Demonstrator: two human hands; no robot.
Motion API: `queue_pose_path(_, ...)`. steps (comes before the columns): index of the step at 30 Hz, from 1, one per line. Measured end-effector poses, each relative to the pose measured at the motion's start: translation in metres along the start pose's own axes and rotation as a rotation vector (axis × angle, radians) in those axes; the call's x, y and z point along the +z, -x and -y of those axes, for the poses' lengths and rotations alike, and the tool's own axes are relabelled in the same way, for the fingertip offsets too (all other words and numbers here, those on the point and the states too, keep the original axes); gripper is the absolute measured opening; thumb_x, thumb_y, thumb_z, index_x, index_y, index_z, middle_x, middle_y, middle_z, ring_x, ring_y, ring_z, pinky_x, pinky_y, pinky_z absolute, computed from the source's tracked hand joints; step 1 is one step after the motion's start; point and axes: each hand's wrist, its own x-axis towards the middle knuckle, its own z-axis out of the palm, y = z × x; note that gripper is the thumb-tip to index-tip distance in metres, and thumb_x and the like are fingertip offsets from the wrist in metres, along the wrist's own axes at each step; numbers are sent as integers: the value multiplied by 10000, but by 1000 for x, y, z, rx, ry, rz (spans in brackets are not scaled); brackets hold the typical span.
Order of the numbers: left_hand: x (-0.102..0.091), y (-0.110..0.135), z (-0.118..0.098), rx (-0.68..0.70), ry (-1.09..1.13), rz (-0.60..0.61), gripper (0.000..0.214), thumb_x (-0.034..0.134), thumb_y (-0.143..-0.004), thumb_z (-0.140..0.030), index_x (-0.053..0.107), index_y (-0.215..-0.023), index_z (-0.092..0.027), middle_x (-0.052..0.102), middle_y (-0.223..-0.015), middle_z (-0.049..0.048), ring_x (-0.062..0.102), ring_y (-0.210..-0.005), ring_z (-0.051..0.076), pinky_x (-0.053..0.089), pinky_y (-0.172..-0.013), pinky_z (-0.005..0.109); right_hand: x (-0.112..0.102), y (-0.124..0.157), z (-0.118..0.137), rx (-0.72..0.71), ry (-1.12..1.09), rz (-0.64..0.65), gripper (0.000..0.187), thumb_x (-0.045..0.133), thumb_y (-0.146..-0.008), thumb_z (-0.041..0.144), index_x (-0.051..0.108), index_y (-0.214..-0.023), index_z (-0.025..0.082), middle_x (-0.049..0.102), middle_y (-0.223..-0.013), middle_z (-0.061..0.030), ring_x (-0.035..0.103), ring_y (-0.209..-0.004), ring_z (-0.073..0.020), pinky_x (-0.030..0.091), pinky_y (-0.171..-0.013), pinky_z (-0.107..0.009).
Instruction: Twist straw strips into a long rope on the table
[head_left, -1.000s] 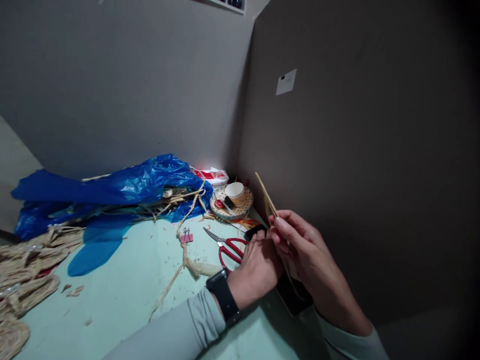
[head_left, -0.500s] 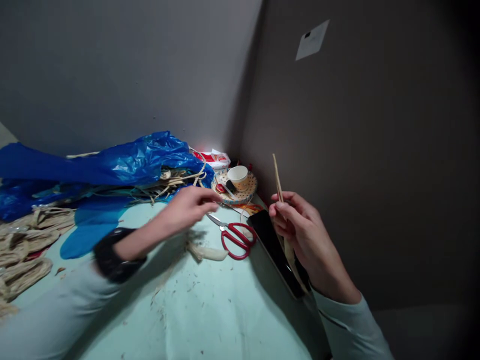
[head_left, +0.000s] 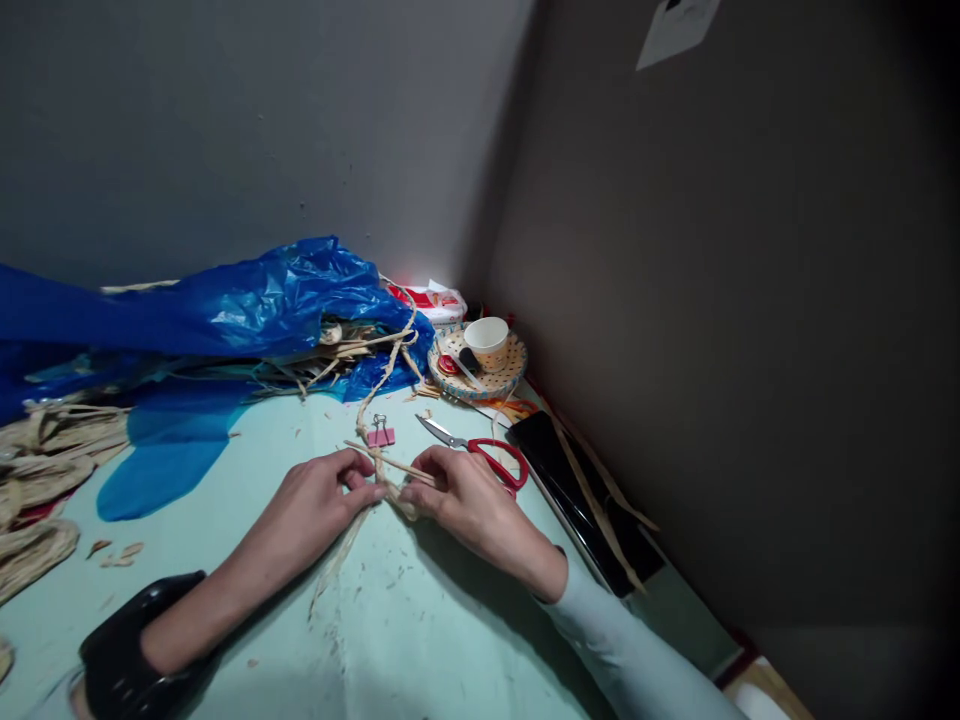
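Observation:
My left hand [head_left: 326,490] pinches the lower end of a braided cord of dried plant fibre [head_left: 385,368], where loose strands fan out. A pink binder clip [head_left: 382,437] sits beside the cord just above my fingers. In my right hand [head_left: 465,500] is a thin dry fibre strip [head_left: 401,466], laid across the cord. Its thumb and forefinger are closed on the strip near the cord. Red-handled scissors [head_left: 499,460] lie just behind my right hand, blades pointing left, one handle partly covered by it.
A blue plastic bag [head_left: 277,300] with dry stalks lies at the back left, fibre bundles [head_left: 52,450] at the left edge. Behind stands a woven tray [head_left: 514,372] with a paper cup [head_left: 487,340]. A black flat device [head_left: 555,480] lies right, fibre strips across it.
My right hand has come left from above the black device, bringing the strip to the cord. My left hand has moved down and now pinches the cord's end. The view has shifted slightly.

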Motion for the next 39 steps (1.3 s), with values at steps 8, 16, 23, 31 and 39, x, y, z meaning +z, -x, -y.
queue_pose_path(8, 10, 2, 1, -15, -188, 47, 147, 507, -812, -330, 557, -705, -242, 640, -684, 9, 586, -660, 230, 371, -635, 315, 2, -3, 4, 2, -64, 80, 199, 601, -880, 351, 611, -793, 173, 582, -676, 5, 481, -647, -136, 266, -583, -268)
queue_pose_path(16, 4, 8, 2, 34, -242, 16, 161, 449, -860, -347, 520, -762, -240, 611, -860, 49, 582, -806, 258, 392, -728, 363, -1, -2, 4, 90, -89, 137, 201, 656, -796, 275, 553, -659, 170, 468, -581, 42, 387, -575, -101, 233, -540, -263)
queue_pose_path(23, -2, 8, 5, -230, 332, 137, 228, 561, -809, -436, 543, -861, -214, 489, -554, -69, 419, -496, 135, 296, -485, 254, 2, -2, -2, 120, -257, 211, 156, 663, -790, 306, 670, -758, 153, 493, -611, 38, 388, -594, -99, 247, -508, -234)
queue_pose_path(31, 5, 4, -1, -401, 566, 177, 406, 700, -682, -503, 599, -837, -142, 449, -515, -94, 227, -403, 46, 107, -414, 225, -3, 3, 8, 100, -163, 185, 123, 630, -816, 244, 700, -828, 143, 598, -687, 19, 453, -625, -103, 271, -540, -240)
queue_pose_path(39, 3, 5, 9, -441, 676, 227, 354, 726, -732, -487, 591, -742, -159, 408, -532, -105, 154, -416, 25, 58, -410, 229, -12, 3, 8, 104, -77, 71, 108, 577, -867, 204, 659, -811, 162, 601, -697, 17, 487, -686, -118, 291, -599, -242)
